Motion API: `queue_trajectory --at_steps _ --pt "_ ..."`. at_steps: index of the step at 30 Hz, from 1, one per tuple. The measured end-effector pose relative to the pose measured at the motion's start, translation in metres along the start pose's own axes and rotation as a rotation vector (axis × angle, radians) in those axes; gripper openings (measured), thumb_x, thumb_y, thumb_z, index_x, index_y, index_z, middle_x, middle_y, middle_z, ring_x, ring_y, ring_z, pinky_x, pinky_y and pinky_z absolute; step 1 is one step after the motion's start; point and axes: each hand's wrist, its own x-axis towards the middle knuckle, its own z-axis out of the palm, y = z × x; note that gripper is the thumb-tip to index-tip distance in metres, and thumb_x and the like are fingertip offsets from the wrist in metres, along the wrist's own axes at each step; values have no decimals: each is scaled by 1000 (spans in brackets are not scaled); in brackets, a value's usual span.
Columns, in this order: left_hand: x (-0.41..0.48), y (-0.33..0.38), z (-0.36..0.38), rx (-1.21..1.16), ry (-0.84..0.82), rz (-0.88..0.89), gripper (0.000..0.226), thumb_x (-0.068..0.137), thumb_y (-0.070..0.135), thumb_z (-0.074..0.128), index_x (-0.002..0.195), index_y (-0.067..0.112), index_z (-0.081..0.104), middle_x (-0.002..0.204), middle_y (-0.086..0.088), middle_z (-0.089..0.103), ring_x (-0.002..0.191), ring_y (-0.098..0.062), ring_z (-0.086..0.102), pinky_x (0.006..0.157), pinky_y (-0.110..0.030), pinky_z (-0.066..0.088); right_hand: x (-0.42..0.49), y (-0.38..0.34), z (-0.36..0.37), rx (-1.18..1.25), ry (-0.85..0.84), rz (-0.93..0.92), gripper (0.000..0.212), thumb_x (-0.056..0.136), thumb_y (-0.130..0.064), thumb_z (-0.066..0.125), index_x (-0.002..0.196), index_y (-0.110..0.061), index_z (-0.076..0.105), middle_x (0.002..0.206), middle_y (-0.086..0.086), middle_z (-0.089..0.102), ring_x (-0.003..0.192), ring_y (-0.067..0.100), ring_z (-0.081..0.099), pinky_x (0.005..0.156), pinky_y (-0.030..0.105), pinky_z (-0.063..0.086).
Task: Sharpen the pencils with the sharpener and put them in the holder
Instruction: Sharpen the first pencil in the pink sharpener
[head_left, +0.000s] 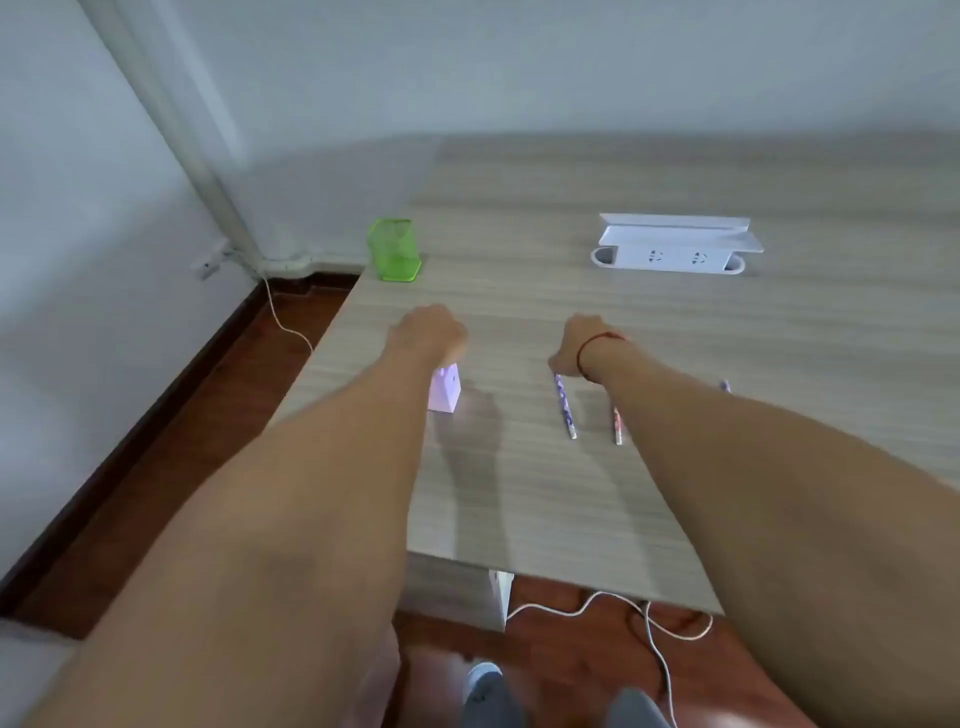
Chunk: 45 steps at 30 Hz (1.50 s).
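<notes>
**Gripping the sharpener and one pencil**

Left hand (428, 332) fingers closed on the pink sharpener (445, 395) standing on the desk (519, 493). Right hand (582, 343) fingers pinch the purple pencil (565, 408); a red pencil (616, 427) lies just beside. Green holder (394, 250) sits at the far-left corner.

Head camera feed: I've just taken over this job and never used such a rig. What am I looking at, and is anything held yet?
No machine here: one wide-angle camera on a person's head looks down at two bare arms over a wooden table. The left hand rests on top of a small pale purple sharpener. The right hand closes on the top end of a patterned pencil; a second pencil lies beside it, partly under the forearm. The green mesh holder stands at the far left edge; no pencils show in it. A white power strip sits at the back.
</notes>
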Motion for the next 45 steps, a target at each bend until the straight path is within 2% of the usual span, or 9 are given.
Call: queue_trajectory --at_steps 7,9,15,20,28,33,37,43,45 --pt "16 -47 75 -13 115 45 45 88 56 38 88 17 59 107 -9 63 106 -31 55 95 -39 45 15 22 99 -94 124 55 32 92 -18 49 122 -12 60 125 10 63 118 31 60 101 36 46" --pt "20 -54 92 27 254 127 36 88 49 45 92 16 57 109 -10 61 111 -34 50 94 -39 43 19 26 120 -54 255 44 34 101 -21 37 126 -11 57 129 12 60 122 31 57 102 36 42" --pt "-4 -72 118 129 504 262 32 88 39 49 102 12 57 112 -21 57 111 -36 47 95 -40 32 -6 24 158 -2 434 -34 34 94 -3 43 124 -8 57 130 13 56 123 32 53 94 37 46" --pt "-60 -78 115 106 435 174 38 93 45 41 116 18 56 125 -17 49 120 -38 39 98 -41 38 -39 22 158 107 368 -85 35 94 -5 41 126 -8 53 131 14 55 121 34 55 96 39 46" --pt "-83 -81 120 -156 335 -30 43 96 39 18 131 41 43 136 -8 39 127 -34 41 114 -52 14 -53 14 157 221 376 -223 38 93 -32 37 113 -11 61 118 14 64 111 33 57 92 37 46" --pt "-79 -83 126 -499 353 40 46 88 35 24 119 29 58 129 -15 51 117 -35 50 105 -44 40 -52 6 154 176 551 -200 39 89 -38 41 97 -10 67 101 12 69 97 32 63 82 33 45" --pt "-77 -83 127 -594 383 73 42 87 30 28 105 23 65 119 -10 63 118 -29 51 103 -42 42 -43 3 154 265 573 -176 31 85 -39 43 76 -12 55 82 9 63 78 29 54 74 32 40" --pt "-79 -85 132 -665 417 72 35 74 38 26 74 34 61 116 0 65 112 -25 54 102 -41 43 -33 2 162 347 572 -159 32 84 -40 45 72 -11 52 76 7 57 75 29 50 72 31 36" --pt "-78 -85 133 -662 441 62 36 74 39 26 78 35 62 116 1 65 109 -25 55 101 -43 43 -31 2 165 359 582 -138 33 83 -39 45 68 -11 50 75 7 56 73 29 49 72 32 35"
